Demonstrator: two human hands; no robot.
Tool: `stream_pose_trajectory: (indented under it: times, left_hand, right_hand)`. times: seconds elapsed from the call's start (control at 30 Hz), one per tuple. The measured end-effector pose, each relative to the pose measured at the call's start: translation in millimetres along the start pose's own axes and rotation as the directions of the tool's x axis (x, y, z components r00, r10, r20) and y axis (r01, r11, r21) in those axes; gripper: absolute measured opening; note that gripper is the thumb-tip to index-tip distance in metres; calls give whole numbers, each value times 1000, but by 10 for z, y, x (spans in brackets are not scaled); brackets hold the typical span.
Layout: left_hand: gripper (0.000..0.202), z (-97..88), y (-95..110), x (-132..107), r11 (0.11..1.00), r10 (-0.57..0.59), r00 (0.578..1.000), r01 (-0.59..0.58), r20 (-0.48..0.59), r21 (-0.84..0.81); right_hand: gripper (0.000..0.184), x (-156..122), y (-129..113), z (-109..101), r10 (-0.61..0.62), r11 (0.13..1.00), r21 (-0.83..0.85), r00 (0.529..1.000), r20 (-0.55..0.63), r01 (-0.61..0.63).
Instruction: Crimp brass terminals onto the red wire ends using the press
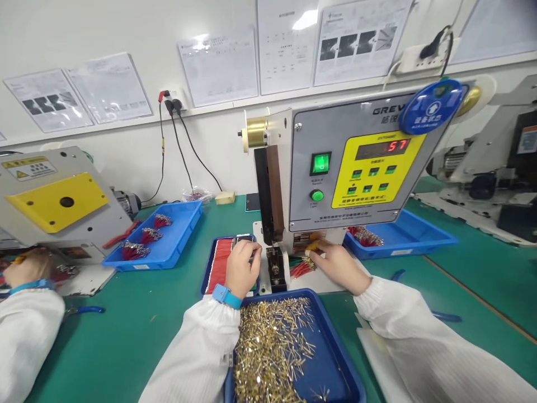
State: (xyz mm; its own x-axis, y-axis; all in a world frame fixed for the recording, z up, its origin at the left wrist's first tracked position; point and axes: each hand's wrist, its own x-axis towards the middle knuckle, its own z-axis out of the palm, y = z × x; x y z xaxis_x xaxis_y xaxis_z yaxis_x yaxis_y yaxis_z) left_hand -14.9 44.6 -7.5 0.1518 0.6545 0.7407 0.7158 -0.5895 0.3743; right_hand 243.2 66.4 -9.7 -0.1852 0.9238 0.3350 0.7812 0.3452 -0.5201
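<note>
My left hand (242,268) is closed in a pinch right beside the small black die (275,270) of the grey crimping machine (335,162); what it pinches is too small to name. My right hand (339,264) rests at the machine's base with its fingers curled around a bundle of red wires (302,268). In front of me lies a blue tray (335,358) heaped with gold terminal pins (268,347). A smaller blue tray (208,268) of red wires sits under my left hand.
A co-worker's hand (27,266) and white sleeve work at another machine (54,207) on the left. Blue trays with wire bundles stand at the left (176,246) and behind the machine on the right (415,235). Blue-handled pliers (86,309) lie on the green bench.
</note>
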Motion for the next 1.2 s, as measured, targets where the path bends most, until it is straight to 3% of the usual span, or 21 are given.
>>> stream_pose_trajectory:
  times: [0.17, 0.63, 1.0, 1.2]
  left_hand:
    - [13, 8, -5, 10, 1000, 1, 1000, -1, -2, -2]
    - [11, 7, 6, 13, 1000, -23, 1000, 23, 8, -7]
    - [11, 17, -10, 7, 999, -19, 1000, 19, 1, -31]
    - [11, 10, 0, 5, 999, -29, 999, 30, 22, -29]
  right_hand:
    - [15, 4, -30, 42, 85, 996, 22, 996, 34, -85]
    - [7, 20, -8, 99, 112, 992, -60, 993, 43, -109]
    - [8, 3, -46, 140, 63, 990, -127, 998, 28, -59]
    - [15, -97, -201, -46, -56, 991, -121, 998, 10, 57]
